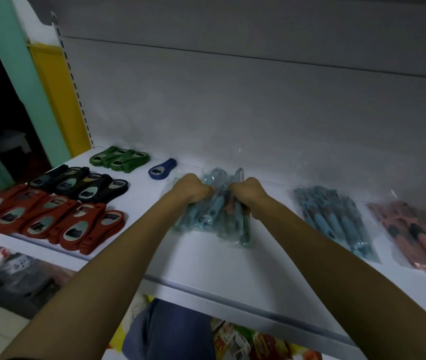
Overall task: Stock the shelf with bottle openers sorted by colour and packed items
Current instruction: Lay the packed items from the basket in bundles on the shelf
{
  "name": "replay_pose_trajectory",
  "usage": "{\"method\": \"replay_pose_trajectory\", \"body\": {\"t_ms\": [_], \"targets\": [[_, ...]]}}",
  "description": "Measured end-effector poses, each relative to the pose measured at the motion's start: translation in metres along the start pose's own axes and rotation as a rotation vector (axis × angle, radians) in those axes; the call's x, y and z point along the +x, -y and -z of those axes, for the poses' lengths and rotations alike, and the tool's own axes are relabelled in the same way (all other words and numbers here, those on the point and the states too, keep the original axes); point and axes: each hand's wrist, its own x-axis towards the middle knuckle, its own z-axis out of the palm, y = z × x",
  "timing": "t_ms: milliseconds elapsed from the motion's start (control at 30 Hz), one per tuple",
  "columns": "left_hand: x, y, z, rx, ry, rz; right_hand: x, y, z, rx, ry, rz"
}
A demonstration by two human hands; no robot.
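On the white shelf [201,258], both hands grip a clear plastic packet of blue-handled items [214,216] in the middle. My left hand [193,188] holds its left top part and my right hand [249,192] its right top part, fingers curled. At the left lie the bottle openers in colour groups: red ones [50,222] in front, black ones [82,185] behind them, green ones [119,159] at the back. A single blue opener [161,169] lies beside the green group.
To the right lie another packet of blue-handled items [336,222] and a packet of pink-handled items [420,237]. The grey back panel [232,100] rises behind the shelf. Packaged goods [245,341] sit on the level below, and a yellow post [58,100] stands at the left.
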Motion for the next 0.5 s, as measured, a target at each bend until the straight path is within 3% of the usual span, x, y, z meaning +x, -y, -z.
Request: {"method": "replay_pose_trajectory", "body": {"t_ms": [167, 333, 500], "targets": [[0.001, -0.013, 0.001, -0.225, 0.071, 0.056, -0.001, 0.004, -0.007, 0.109, 0.046, 0.022], [-0.001, -0.01, -0.008, -0.403, 0.116, 0.106, -0.008, 0.0, -0.003, 0.437, 0.148, -0.12], [-0.002, -0.037, 0.002, -0.639, 0.16, 0.003, -0.015, 0.022, 0.009, 0.702, 0.276, -0.104]]}}
